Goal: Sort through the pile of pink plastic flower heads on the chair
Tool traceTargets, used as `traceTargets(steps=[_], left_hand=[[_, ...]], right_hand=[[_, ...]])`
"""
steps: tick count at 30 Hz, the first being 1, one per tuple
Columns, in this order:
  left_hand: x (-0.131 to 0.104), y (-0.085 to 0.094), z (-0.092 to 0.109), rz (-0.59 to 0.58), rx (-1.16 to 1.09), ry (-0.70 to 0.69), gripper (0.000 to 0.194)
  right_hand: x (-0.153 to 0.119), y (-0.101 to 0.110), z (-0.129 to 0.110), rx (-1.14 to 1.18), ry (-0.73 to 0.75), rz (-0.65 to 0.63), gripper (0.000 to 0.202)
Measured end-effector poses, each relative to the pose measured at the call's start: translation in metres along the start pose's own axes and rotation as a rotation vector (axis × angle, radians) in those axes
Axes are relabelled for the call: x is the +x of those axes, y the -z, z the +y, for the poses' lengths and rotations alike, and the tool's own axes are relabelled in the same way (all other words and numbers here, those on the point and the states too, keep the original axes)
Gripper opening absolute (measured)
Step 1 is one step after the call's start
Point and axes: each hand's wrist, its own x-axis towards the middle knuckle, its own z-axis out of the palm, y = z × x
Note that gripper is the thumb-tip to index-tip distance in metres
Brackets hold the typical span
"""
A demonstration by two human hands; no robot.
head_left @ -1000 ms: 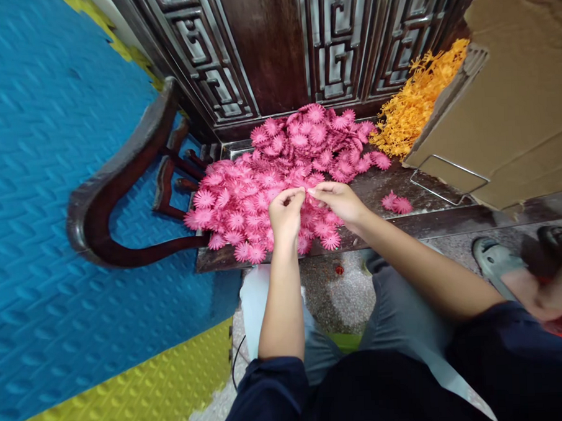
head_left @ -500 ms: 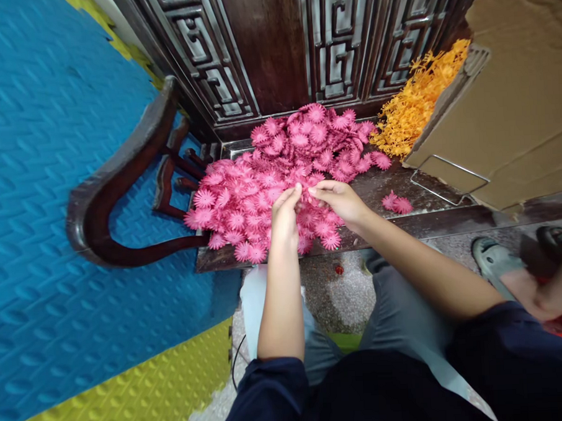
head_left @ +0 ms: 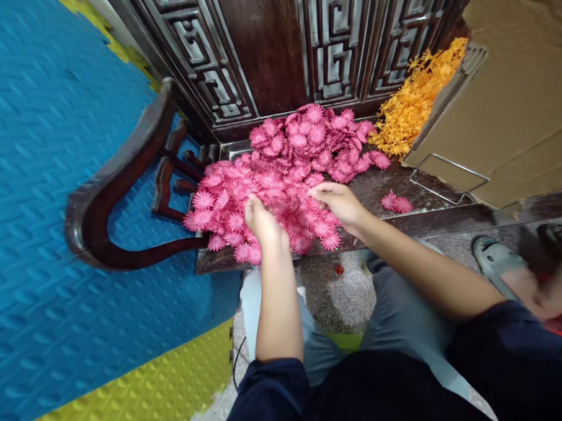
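A big heap of pink artificial flower pieces (head_left: 235, 222), flat and many-petalled, lies on the dark wooden bench (head_left: 377, 191). My left hand (head_left: 264, 223) is over the front of the heap, its fingers curled closed with the thumb on top. To its right, my right hand (head_left: 339, 202) is pinched, thumb against forefinger, above the right part of the heap. Whatever either hand holds is too small or too hidden against the pink to make out. The hands are apart, with pink pieces showing between them.
Orange plastic flower pieces (head_left: 407, 115) lie behind a cardboard sheet (head_left: 513, 101) on the right. A bent wire frame (head_left: 450, 178) and some loose pink pieces (head_left: 396, 202) are nearby. The curved wooden armrest (head_left: 107, 187) stands left. Another person's sandalled foot (head_left: 497, 260) shows at right.
My left hand has moved left and slightly down, away from my right hand. The right hand stays almost where it was, still pinched.
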Motion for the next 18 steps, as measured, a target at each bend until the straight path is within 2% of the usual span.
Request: traceTargets(steps=[1,3,8,12,14,18], left_hand=[[0.001,0.001,0.002,0.035,0.004,-0.036,0.042],[0.004,0.004,0.003,0.014,0.031,-0.086,0.038],[-0.001,0.002,-0.006,-0.24,0.163,-0.066,0.029],[-0.011,-0.004,-0.014,-0.522,0.272,-0.056,0.02],[-0.014,-0.004,-0.016,-0.612,0.308,-0.059,0.016],[-0.014,-0.003,-0.019,-0.596,0.323,-0.101,0.011]], right_hand=[[0.001,0.001,0.0,-0.003,-0.003,0.003,0.013],[0.002,0.003,-0.002,-0.011,-0.006,-0.001,0.012],[-0.001,-0.003,-0.005,-0.001,0.0,-0.073,0.017],[-0.003,-0.008,-0.001,-0.025,0.071,-0.12,0.025],[-0.002,-0.008,0.003,-0.071,0.103,-0.127,0.028],[0.001,-0.004,0.01,-0.157,0.141,-0.081,0.032]])
